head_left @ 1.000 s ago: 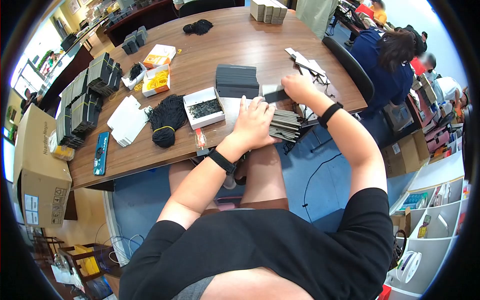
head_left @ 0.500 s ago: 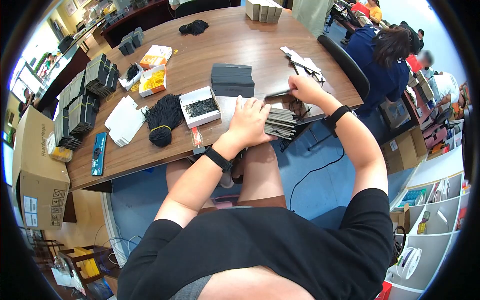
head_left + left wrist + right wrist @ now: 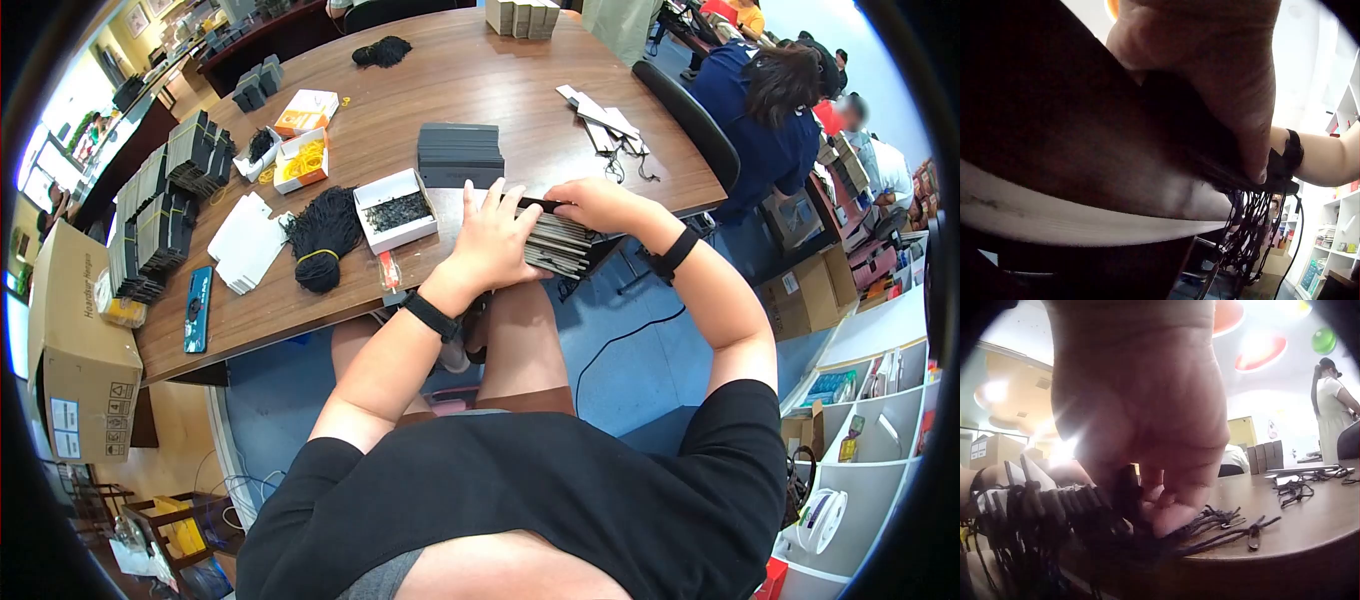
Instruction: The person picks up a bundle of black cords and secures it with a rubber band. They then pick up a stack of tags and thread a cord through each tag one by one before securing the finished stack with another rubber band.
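My left hand (image 3: 492, 240) grips a row of stacked grey tags (image 3: 560, 245) at the table's near edge, its fingers spread over the far side. In the left wrist view its thumb (image 3: 1254, 156) presses the dark edge of the stack, and knotted black cords (image 3: 1250, 231) dangle below. At the far right corner of the stack, my right hand (image 3: 598, 207) pinches a black tag (image 3: 538, 204) close to the left fingertips. The right wrist view shows the tag edges (image 3: 1066, 503) packed side by side, with looped cords (image 3: 1229, 537) trailing over the tabletop.
Beyond the hands lies a pile of dark cards (image 3: 460, 155). To the left are a white box of small black pieces (image 3: 397, 212), a black cord bundle (image 3: 320, 240), white cards (image 3: 247, 243) and a phone (image 3: 198, 309). White corded tags (image 3: 605, 118) lie at the right.
My right hand has brought the black tag from out at the right, where it was drawn away, back against the stack's far end. My left hand keeps its hold on the stack.
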A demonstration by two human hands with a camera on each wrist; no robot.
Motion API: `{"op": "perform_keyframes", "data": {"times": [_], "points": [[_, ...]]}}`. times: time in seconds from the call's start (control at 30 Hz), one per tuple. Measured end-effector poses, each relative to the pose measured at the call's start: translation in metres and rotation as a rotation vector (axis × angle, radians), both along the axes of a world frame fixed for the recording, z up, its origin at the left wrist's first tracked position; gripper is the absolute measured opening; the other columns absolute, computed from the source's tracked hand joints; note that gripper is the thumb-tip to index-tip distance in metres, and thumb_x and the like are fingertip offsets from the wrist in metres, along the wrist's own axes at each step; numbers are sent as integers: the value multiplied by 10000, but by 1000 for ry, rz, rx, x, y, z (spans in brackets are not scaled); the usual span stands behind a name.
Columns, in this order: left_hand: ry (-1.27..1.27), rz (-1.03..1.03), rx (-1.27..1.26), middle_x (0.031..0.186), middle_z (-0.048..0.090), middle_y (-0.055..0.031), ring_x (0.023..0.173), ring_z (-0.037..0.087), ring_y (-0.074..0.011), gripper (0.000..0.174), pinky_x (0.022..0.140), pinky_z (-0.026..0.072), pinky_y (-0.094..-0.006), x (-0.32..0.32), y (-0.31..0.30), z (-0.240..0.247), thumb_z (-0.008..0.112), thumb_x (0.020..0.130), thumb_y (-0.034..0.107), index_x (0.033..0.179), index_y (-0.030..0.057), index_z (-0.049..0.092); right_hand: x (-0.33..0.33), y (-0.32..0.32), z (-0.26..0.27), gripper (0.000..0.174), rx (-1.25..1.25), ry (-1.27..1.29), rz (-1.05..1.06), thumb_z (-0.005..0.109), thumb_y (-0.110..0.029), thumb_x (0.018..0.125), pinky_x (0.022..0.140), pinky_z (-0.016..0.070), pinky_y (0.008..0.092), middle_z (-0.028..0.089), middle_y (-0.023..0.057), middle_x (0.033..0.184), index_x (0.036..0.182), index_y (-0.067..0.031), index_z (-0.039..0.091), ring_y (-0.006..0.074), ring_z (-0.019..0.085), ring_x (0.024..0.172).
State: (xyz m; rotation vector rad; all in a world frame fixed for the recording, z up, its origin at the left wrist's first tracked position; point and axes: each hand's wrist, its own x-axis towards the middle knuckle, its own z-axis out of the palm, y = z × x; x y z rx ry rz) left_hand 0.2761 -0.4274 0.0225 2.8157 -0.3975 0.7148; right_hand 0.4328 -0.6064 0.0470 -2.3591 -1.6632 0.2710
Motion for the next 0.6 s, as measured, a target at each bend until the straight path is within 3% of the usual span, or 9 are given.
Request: {"op": "perform_keyframes", "data": {"times": [0.07, 0.17, 0.2, 0.23, 0.3, 0.37, 0.4, 0.53, 0.6], "points": [[81, -41, -37, 1241, 498, -156, 1208, 444, -378, 820, 1049, 239, -671, 3, 2, 0, 810, 553, 572, 1181, 83, 610, 7, -9, -5, 369, 34, -41, 93, 585, -241, 923, 743, 527, 441, 686, 160, 991, 1264, -102, 565, 351, 664, 829], [39, -62, -63, 1161, 529, -166, 1125, 482, -375, 861, 1033, 285, -635, 5, 3, -1, 833, 519, 551, 1203, 92, 584, 16, -18, 39, 402, -397, 689, -223, 566, -322, 951, 677, 553, 413, 687, 140, 989, 1279, -90, 563, 280, 695, 764], [-9, -78, -55, 1141, 534, -170, 1092, 493, -370, 852, 995, 324, -595, 5, 4, -1, 833, 517, 551, 1194, 95, 588, 33, -27, 48, 457, -493, 797, -296, 566, -385, 950, 620, 552, 375, 685, 133, 1033, 1281, -71, 560, 245, 714, 751], [-16, -85, -65, 1137, 533, -169, 1086, 494, -368, 852, 984, 330, -585, 5, 4, -2, 833, 517, 551, 1194, 97, 587, 53, -35, 58, 469, -588, 796, -413, 570, -394, 943, 625, 549, 361, 695, 140, 1056, 1248, -39, 568, 284, 724, 758], [-32, -96, -85, 1130, 532, -166, 1072, 495, -362, 851, 961, 342, -566, 6, 5, -3, 833, 516, 550, 1195, 100, 586, 90, -40, 68, 393, -685, 502, -664, 566, -362, 941, 630, 553, 377, 727, 138, 850, 986, 15, 666, 253, 726, 731], [-54, -84, -91, 1121, 534, -156, 1068, 496, -359, 820, 967, 345, -542, 4, 3, -1, 824, 542, 525, 1197, 93, 585, 174, -54, 25, 307, -412, 154, -892, 591, -251, 899, 645, 570, 431, 716, 167, 761, 810, 19, 709, 271, 717, 670], [-65, -79, -92, 1117, 535, -151, 1066, 497, -358, 805, 970, 346, -529, 4, 2, -1, 819, 555, 512, 1198, 89, 584, 161, -45, 38, 241, -316, -111, -957, 608, -216, 866, 780, 565, 443, 722, 162, 860, 904, -2, 714, 305, 711, 829], [-77, -85, -90, 1115, 533, -151, 1063, 497, -352, 847, 972, 343, -544, 4, 3, -3, 821, 547, 528, 1223, 88, 562, 142, -26, 10, 262, -220, -391, -853, 633, -249, 861, 978, 435, 497, 682, 109, 1089, 1037, -67, 701, 297, 554, 1198], [-79, -83, -97, 1114, 528, -154, 1065, 490, -354, 894, 968, 339, -572, 6, 3, -5, 825, 526, 562, 1232, 81, 560, 150, -28, 3, 238, -271, -489, -786, 633, -251, 866, 946, 445, 507, 692, 111, 1053, 1006, -73, 705, 300, 596, 1130]]}}
